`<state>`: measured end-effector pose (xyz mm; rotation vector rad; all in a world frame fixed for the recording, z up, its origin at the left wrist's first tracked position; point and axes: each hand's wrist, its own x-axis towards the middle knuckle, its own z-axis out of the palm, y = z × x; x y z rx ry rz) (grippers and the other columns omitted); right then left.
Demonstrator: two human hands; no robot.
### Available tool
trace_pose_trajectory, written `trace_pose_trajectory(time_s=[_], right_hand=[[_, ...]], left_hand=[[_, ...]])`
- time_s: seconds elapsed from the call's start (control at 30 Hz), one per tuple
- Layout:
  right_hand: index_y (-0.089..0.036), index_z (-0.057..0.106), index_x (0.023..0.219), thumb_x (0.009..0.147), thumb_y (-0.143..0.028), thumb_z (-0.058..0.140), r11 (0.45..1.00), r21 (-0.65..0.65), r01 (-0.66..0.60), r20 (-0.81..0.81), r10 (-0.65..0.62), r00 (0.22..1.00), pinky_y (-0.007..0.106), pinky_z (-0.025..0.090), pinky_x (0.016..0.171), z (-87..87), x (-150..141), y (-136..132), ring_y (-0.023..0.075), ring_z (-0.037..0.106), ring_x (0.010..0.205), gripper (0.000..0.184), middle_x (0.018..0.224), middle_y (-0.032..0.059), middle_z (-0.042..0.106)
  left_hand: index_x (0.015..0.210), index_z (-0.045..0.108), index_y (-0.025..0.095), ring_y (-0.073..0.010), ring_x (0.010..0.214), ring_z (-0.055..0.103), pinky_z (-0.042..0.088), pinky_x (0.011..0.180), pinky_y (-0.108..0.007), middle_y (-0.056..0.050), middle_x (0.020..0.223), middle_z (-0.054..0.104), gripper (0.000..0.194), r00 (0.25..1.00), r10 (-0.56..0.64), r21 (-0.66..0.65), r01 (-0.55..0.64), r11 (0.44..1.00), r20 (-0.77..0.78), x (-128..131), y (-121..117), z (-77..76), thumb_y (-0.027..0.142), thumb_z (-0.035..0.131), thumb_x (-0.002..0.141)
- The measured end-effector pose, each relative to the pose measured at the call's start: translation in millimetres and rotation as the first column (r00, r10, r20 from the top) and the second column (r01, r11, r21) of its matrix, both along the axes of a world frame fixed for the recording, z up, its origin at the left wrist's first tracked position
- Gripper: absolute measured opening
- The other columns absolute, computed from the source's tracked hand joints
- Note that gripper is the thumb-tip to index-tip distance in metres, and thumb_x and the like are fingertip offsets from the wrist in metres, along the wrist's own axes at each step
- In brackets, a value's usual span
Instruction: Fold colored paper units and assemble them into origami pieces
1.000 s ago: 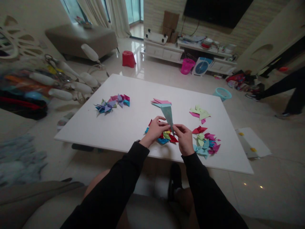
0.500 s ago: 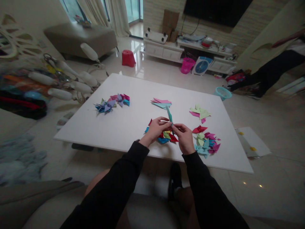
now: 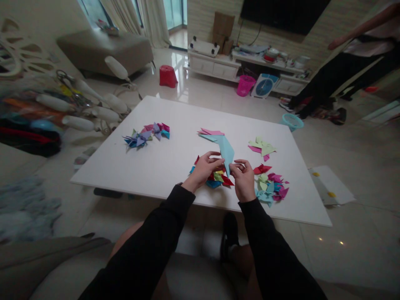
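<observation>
Between my two hands is a light blue folded origami paper (image 3: pixel 227 152), a long kite shape with its flat face toward me. My left hand (image 3: pixel 206 166) pinches its left edge between thumb and fingers. On the opposite edge, my right hand (image 3: pixel 243 177) closes its thumb and fingertips on the paper. Below my hands lies a pile of red, blue and yellow folded papers (image 3: pixel 215 180), partly hidden by the left hand. Just beyond the held paper rest pink and light blue folded strips (image 3: pixel 212 133). A red folded paper (image 3: pixel 262 169) lies right of my right hand.
The white table (image 3: pixel 175 166) also bears purple and blue origami (image 3: pixel 139 138) at left, green and pink folded papers (image 3: pixel 262 146) at right, and a mixed origami pile (image 3: pixel 271 189) near the front right. A person (image 3: pixel 337 71) stands beyond, near a teal basket (image 3: pixel 293 121).
The light blue paper has turned from edge-on to its broad face showing. My right hand has shifted slightly. The person at the far right has moved left, further into view.
</observation>
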<state>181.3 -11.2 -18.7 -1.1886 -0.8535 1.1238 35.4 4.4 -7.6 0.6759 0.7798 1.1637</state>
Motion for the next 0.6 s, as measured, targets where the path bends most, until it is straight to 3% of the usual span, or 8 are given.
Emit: trace_pose_trajectory(time_s=[0.4,0.6], right_hand=[[-0.020,0.065,0.085,0.071,-0.030,0.079,0.999,0.045,-0.007,0.143,0.001,0.990,0.025,0.049,0.062,-4.2,-2.0,0.3,0.0132,0.062,0.070,0.022,0.082,-0.0010,0.067],[-0.018,0.072,0.083,0.073,-0.033,0.078,0.998,0.031,-0.054,0.183,0.048,0.982,0.029,0.052,0.066,2.8,-3.3,-2.9,0.0164,0.065,0.072,0.018,0.079,0.0020,0.071]], left_hand=[[0.107,0.056,0.014,-0.0152,0.076,0.071,0.057,0.076,-0.031,-0.007,0.092,0.073,0.065,0.982,-0.016,0.075,0.031,0.997,-0.190,-2.6,-2.7,0.7,0.022,0.095,0.056],[0.108,0.057,0.015,-0.0146,0.075,0.071,0.059,0.075,-0.031,-0.006,0.094,0.072,0.062,0.967,-0.020,0.105,0.048,0.993,-0.253,-2.2,-1.7,-2.1,0.019,0.093,0.058]])
